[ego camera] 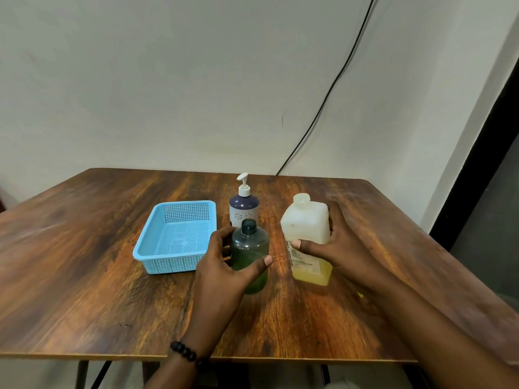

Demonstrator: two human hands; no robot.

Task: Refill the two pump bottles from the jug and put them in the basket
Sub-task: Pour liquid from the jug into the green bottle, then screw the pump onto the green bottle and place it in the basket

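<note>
A translucent green bottle (250,252) stands upright near the table's middle with its neck open and no pump on it. My left hand (224,265) wraps around it from the left, thumb across its front. To its right stands a white jug (306,223) with a cap on top and yellowish liquid low inside. My right hand (339,245) grips the jug from the right side, thumb on the label. Behind the green bottle stands a purple and white pump bottle (243,206) with its white pump fitted. The blue perforated basket (157,240) sits empty to the left.
The wooden table (84,262) reaches to the wall at the back. A black cable (331,88) runs down the wall to the table's far edge. A small yellow object (360,295) lies on the table by my right forearm. A dark frame stands at the right.
</note>
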